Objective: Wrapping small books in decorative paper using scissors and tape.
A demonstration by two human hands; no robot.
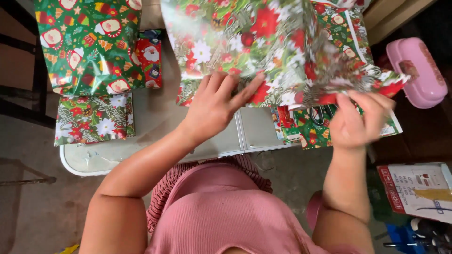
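A large sheet of wrapping paper (263, 42) with red and white flowers on green is lifted over the grey folding table (141, 150). My left hand (216, 106) grips its near edge at the middle, fingers pressed on the paper. My right hand (358, 120) pinches the sheet's near right corner, slightly blurred. Under the sheet, scissors (322, 113) lie on paper scraps (306, 131) with a festive print.
Wrapped gifts sit at the table's left: a big green one (89, 44), a small red one (149, 59) and a flat floral one (94, 117). A pink case (416, 70) lies to the right. A printed cardboard box (416, 190) stands on the floor at lower right.
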